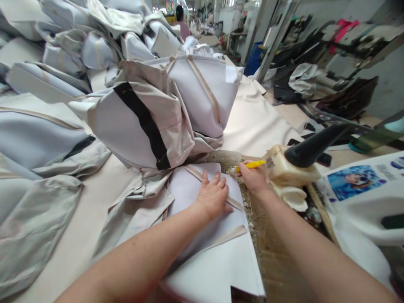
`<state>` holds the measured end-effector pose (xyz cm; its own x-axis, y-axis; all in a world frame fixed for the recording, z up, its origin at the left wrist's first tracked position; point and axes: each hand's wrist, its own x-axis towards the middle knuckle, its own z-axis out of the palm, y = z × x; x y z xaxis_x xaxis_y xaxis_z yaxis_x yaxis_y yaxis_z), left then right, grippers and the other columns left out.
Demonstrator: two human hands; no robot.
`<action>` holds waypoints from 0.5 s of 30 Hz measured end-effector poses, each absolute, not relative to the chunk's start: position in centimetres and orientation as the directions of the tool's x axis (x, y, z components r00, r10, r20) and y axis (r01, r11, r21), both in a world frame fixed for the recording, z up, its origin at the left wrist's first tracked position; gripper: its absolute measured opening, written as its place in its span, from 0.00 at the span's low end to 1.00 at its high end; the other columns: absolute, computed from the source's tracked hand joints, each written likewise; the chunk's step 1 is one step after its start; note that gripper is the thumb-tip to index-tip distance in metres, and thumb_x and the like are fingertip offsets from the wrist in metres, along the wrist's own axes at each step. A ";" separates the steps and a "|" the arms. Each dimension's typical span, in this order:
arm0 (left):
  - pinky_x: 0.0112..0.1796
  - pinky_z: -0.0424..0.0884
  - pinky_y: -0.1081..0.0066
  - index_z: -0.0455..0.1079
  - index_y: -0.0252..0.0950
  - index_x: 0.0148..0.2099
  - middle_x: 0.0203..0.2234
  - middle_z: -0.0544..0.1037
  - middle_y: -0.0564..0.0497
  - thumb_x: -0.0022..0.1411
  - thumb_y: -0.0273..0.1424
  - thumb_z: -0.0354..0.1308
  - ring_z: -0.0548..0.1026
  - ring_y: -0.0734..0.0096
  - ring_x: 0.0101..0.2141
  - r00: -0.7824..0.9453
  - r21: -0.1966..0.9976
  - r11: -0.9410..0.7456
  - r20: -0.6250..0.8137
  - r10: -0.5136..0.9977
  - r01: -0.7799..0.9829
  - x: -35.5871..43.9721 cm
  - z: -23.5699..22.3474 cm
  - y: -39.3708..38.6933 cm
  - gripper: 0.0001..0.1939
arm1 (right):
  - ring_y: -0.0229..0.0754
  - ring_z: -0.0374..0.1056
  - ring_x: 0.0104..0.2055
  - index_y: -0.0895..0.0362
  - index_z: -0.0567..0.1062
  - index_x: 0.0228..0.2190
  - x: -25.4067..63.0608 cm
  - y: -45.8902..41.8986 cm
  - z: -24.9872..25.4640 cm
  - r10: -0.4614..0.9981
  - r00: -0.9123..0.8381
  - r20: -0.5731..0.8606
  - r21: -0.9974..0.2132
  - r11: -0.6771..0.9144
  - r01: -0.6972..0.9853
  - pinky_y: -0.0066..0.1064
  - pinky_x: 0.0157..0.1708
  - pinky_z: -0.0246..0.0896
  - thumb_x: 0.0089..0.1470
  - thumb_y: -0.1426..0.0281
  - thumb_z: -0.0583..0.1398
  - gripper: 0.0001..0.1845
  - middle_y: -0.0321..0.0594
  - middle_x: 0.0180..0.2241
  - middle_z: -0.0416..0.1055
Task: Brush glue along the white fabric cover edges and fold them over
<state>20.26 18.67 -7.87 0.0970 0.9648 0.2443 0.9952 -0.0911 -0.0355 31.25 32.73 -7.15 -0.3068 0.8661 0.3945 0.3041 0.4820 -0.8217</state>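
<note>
My left hand (pixel 212 195) lies flat with fingers spread on a white padded bag piece (pixel 217 244), which has tan strips across it and grey fabric (pixel 135 210) at its left. Just beyond the piece's right edge, my right hand (pixel 254 179) is closed around a yellow-handled brush (pixel 255 164). Its pale tip points left, over a crusted strip of the work surface (pixel 251 219); whether it touches the piece I cannot tell. To the right of that hand stands a cream glue container (pixel 277 162) with dried residue and a black horn-shaped part (pixel 312 147).
A bag piece with a black strap (pixel 143 120) stands just ahead. Many similar pieces (pixel 97 50) are heaped at the left and back. Cream material (pixel 255 113) covers the table. A printed white bag (pixel 362 193) lies right; a sewing machine (pixel 366 46) and a person (pixel 181 27) are farther off.
</note>
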 end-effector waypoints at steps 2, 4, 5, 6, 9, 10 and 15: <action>0.56 0.36 0.35 0.67 0.35 0.51 0.56 0.65 0.42 0.52 0.49 0.59 0.52 0.51 0.60 0.096 -0.019 -0.095 0.238 0.967 0.995 20.2 -8.0 18.7 0.30 | 0.40 0.64 0.22 0.55 0.68 0.18 32.1 31.5 -7.3 0.862 -0.331 0.385 -0.810 0.487 0.327 0.29 0.26 0.58 0.45 0.64 0.54 0.10 0.35 0.17 0.67; 0.56 0.36 0.35 0.67 0.34 0.51 0.56 0.65 0.42 0.53 0.49 0.59 0.52 0.51 0.60 0.102 -0.005 -0.104 0.237 0.966 0.995 20.1 -8.1 18.8 0.30 | 0.39 0.64 0.21 0.55 0.67 0.16 34.0 29.2 -7.7 0.865 -0.366 0.344 -0.806 0.472 0.357 0.29 0.24 0.57 0.45 0.65 0.54 0.11 0.35 0.15 0.66; 0.56 0.36 0.35 0.67 0.35 0.51 0.56 0.65 0.42 0.53 0.49 0.59 0.52 0.51 0.60 0.106 0.000 -0.109 0.242 0.965 0.994 20.0 -8.2 18.8 0.29 | 0.39 0.63 0.20 0.55 0.67 0.16 35.1 28.0 -7.8 0.880 -0.374 0.293 -0.816 0.434 0.383 0.29 0.23 0.57 0.46 0.65 0.54 0.12 0.34 0.14 0.65; 0.56 0.36 0.35 0.67 0.35 0.51 0.56 0.65 0.42 0.53 0.49 0.58 0.52 0.51 0.61 0.108 0.003 -0.112 0.247 0.963 0.994 20.0 -8.2 18.8 0.29 | 0.39 0.62 0.19 0.55 0.67 0.15 35.9 27.1 -7.9 0.888 -0.380 0.260 -0.820 0.410 0.399 0.29 0.23 0.56 0.46 0.65 0.54 0.12 0.34 0.13 0.64; 0.56 0.36 0.35 0.68 0.36 0.51 0.56 0.65 0.42 0.53 0.49 0.58 0.51 0.50 0.61 0.105 0.009 -0.111 0.257 0.961 0.994 19.9 -8.4 18.9 0.28 | 0.39 0.63 0.19 0.55 0.67 0.15 36.1 26.7 -7.3 0.905 -0.349 0.242 -0.832 0.379 0.404 0.29 0.22 0.57 0.45 0.66 0.55 0.12 0.35 0.13 0.65; 0.56 0.36 0.35 0.68 0.36 0.51 0.56 0.65 0.42 0.53 0.48 0.59 0.51 0.50 0.61 0.103 0.009 -0.109 0.259 0.960 0.994 20.0 -8.5 18.9 0.28 | 0.40 0.63 0.20 0.55 0.67 0.16 35.4 27.4 -6.9 0.907 -0.328 0.264 -0.836 0.385 0.391 0.29 0.23 0.58 0.45 0.66 0.55 0.11 0.35 0.14 0.66; 0.56 0.35 0.36 0.67 0.35 0.52 0.56 0.65 0.42 0.53 0.48 0.59 0.51 0.48 0.61 0.104 -0.005 -0.107 0.262 0.959 0.994 20.1 -8.5 18.9 0.29 | 0.40 0.66 0.23 0.55 0.67 0.18 32.1 31.0 -5.9 0.900 -0.279 0.335 -0.835 0.421 0.355 0.29 0.27 0.62 0.46 0.66 0.53 0.10 0.37 0.17 0.68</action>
